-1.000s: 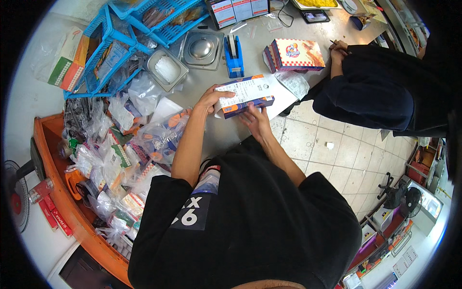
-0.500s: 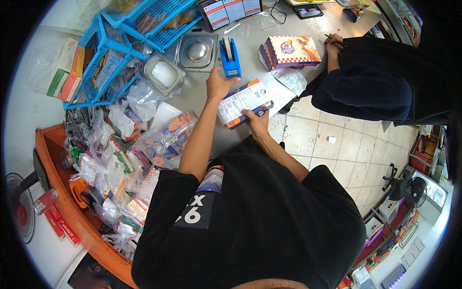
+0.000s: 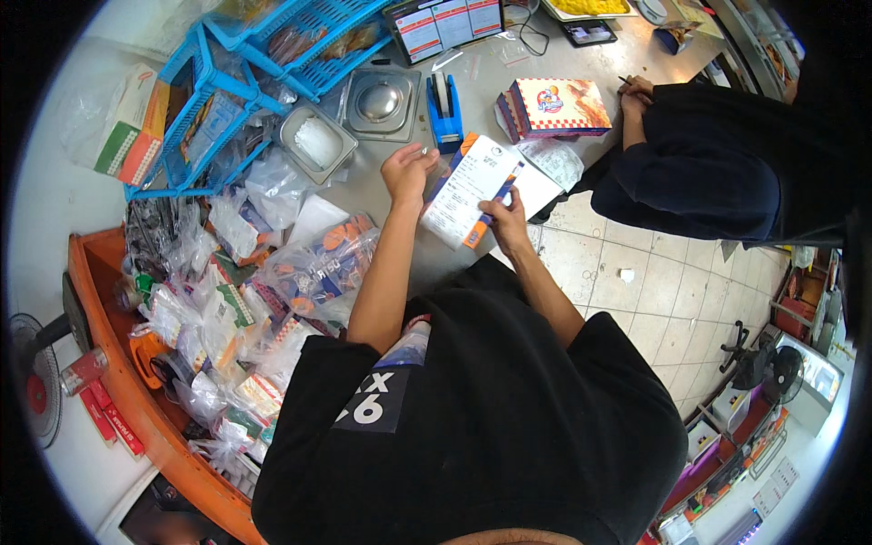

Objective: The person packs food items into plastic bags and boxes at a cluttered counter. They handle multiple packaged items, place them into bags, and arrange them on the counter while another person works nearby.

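My right hand (image 3: 509, 221) grips the edge of a purple and orange cardboard box (image 3: 474, 238), its thumb pressing a long white receipt (image 3: 468, 193) against the top. The box is tilted, with the receipt facing up. My left hand (image 3: 408, 173) is raised beside the box, apart from it, its fingers curled together. A small shiny bit shows at those fingertips, too small to name. Just beyond the box stands a blue tape dispenser (image 3: 445, 118) with a roll in it.
Stacked printed boxes (image 3: 561, 107) and loose receipts (image 3: 552, 160) lie to the right. Metal containers (image 3: 316, 143), blue baskets (image 3: 195, 118) and a tablet (image 3: 445, 29) line the back and left. Bagged packages (image 3: 227, 318) fill an orange-edged bin. A co-worker (image 3: 695, 168) leans at the counter's right, holding a pen.
My left hand has drawn back from the tape dispenser, its fingers now curled. My right hand has turned and tilted the box, so the receipt stands more lengthwise.
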A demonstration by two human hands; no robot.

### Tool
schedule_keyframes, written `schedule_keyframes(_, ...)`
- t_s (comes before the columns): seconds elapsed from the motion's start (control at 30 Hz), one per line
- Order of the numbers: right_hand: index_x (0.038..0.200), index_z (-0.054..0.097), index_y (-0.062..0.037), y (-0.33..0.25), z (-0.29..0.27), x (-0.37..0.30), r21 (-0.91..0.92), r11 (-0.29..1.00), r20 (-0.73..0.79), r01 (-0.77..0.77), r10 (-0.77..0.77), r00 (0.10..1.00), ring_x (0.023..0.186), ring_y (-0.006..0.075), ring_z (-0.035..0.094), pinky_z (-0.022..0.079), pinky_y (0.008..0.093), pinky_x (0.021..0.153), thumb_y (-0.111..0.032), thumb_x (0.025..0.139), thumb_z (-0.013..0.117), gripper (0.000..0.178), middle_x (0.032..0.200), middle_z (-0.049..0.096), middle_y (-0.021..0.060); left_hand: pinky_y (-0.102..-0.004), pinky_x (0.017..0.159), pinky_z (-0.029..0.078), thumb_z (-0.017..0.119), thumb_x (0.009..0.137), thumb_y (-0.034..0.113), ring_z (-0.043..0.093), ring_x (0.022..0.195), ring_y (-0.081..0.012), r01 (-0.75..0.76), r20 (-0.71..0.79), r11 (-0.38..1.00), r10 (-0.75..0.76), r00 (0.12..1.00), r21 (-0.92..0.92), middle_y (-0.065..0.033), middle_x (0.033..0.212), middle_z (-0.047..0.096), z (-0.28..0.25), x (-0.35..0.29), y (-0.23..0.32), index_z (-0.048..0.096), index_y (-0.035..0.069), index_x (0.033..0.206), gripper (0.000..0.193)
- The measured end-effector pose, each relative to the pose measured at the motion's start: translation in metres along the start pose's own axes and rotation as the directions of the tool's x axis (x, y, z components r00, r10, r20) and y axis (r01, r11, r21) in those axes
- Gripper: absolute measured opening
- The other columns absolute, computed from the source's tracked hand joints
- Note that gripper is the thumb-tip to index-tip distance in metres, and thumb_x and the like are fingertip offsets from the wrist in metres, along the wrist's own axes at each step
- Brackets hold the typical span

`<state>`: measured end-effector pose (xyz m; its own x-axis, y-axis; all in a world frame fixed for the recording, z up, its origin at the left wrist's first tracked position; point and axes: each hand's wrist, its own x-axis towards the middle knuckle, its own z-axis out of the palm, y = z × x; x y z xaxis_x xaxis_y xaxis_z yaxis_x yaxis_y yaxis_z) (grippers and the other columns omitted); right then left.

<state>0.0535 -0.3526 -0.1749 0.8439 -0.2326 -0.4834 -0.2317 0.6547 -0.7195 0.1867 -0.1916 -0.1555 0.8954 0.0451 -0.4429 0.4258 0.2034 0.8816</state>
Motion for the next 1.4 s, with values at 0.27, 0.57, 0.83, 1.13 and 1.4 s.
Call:
schedule_keyframes(0.27,0.141,0.038,-0.0015,-0.081,0.089,-0.051,-0.112,0.99,0.502,0.084,-0.016,0.865,0.113,0.0232,0.062,0.05,0.0367,0.099,0.005,0.067,0.076,0.083,0.125,0.061,0.0118,-0.0309,0.076,0.056,0.067,0.089,-0.001,0.068,0.088,-0.0201,0.119,0.009,0.877,-0.13,0.992,-0.466,-0.0107,0.102,0.069,-0.063,-0.122,0.083,0.054,-0.001,0.123,0.037)
schedule_keyframes(0.57,0.136,0.043,-0.0011,-0.084,0.199,-0.055,-0.337,0.941,0.741,0.04,0.239,0.627,0.11,0.0248,0.065,0.051,0.0374,0.097,0.006,0.068,0.073,0.075,0.122,0.064,0.0145,-0.0408,0.084,0.051,0.08,0.081,0.019,0.06,0.103,-0.0274,-0.182,-0.56,0.77,0.584,0.588,0.612,-0.0133,0.115,0.059,-0.153,-0.2,0.103,0.056,0.008,0.127,0.053)
schedule_keyframes(0.83,0.13,0.049,0.0002,-0.058,0.245,-0.028,-0.245,0.969,0.763,0.035,0.17,0.624,0.109,0.0249,0.063,0.048,0.0374,0.098,0.008,0.067,0.073,0.068,0.116,0.065,0.0111,-0.053,0.094,0.042,0.085,0.072,0.031,0.048,0.12,-0.0409,0.511,-0.633,0.385,0.573,0.52,0.768,-0.0211,0.129,0.051,-0.219,-0.252,0.11,0.057,0.011,0.132,0.069)
schedule_keyframes(1.13,0.127,0.056,-0.0009,-0.012,0.333,-0.027,-0.079,0.988,0.997,0.135,0.075,0.033,0.114,0.0323,0.061,0.045,0.0437,0.103,-0.003,0.073,0.07,0.056,0.116,0.066,0.0152,-0.0271,0.068,0.046,0.076,0.083,0.018,0.063,0.078,-0.0114,-0.199,-0.401,0.971,0.235,0.885,0.13,-0.0041,0.082,0.067,-0.296,-0.27,0.114,0.069,0.002,0.093,0.02)
schedule_keyframes(1.4,0.112,0.062,-0.0045,0.03,0.36,-0.072,-0.144,0.876,0.807,0.46,0.373,-0.458,0.105,0.0246,0.065,0.048,0.0362,0.095,-0.021,0.064,0.083,0.055,0.113,0.067,0.0129,-0.0227,0.072,0.049,0.065,0.093,0.008,0.06,0.075,-0.0078,-0.421,-0.439,0.899,0.332,0.835,-0.121,-0.0044,0.097,0.069,-0.302,-0.277,0.112,0.042,0.012,0.146,0.058)
